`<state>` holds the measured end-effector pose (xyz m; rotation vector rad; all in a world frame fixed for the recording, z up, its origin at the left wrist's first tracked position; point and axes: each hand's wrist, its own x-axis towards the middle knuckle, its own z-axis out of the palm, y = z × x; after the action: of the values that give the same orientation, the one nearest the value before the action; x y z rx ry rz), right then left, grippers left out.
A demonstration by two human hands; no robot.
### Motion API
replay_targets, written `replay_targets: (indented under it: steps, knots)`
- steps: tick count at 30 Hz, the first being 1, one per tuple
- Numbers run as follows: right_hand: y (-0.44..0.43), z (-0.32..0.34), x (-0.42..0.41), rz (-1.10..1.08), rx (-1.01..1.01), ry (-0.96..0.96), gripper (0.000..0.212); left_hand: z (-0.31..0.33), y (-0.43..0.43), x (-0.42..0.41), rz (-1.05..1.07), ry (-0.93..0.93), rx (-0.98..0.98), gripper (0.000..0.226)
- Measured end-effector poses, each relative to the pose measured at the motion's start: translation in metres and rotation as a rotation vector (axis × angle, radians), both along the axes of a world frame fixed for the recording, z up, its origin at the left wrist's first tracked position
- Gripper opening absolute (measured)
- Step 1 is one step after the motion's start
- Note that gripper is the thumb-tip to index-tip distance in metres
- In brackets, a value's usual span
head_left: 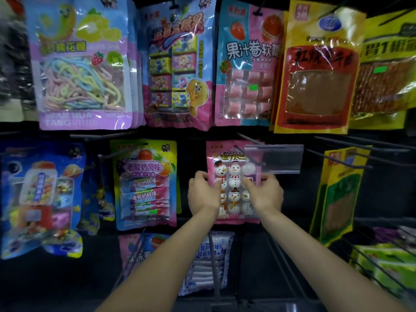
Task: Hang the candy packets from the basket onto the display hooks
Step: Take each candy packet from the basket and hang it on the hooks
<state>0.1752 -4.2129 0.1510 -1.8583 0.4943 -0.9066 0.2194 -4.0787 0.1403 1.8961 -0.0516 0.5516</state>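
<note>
Head view, centre of frame: the left hand [203, 194] grips the left edge of the pink snowman packet [234, 171] and the right hand [265, 194] pinches its right edge, holding it up at the hook [242, 152] with the clear price tag [276, 159]. Whether its hole is threaded I cannot tell; it looks nearly hung. No basket shows, so the remainder is unknown.

Glossy plastic film on snowman candy packet [234, 190], clear window panels on noodle-candy packet [83, 64], translucent matt plastic label holder [274, 158], thin dark metal display hooks [337, 161].
</note>
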Motion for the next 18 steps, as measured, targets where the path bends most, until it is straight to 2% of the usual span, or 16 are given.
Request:
replay_targets:
  steps: [5, 12, 18]
  knots:
    - [-0.004, -0.002, -0.001, 0.04, -0.014, -0.007, 0.028, -0.002, 0.004, 0.003, -0.023, 0.005, 0.022, 0.027]
    - [-0.004, -0.001, -0.007, 0.057, -0.035, 0.031, 0.045, 0.004, 0.01, -0.005, -0.03, 0.038, 0.056, 0.033]
    - [-0.004, -0.002, -0.03, 0.044, -0.182, 0.115, 0.078, 0.009, 0.023, -0.025, -0.004, 0.044, 0.236, 0.066]
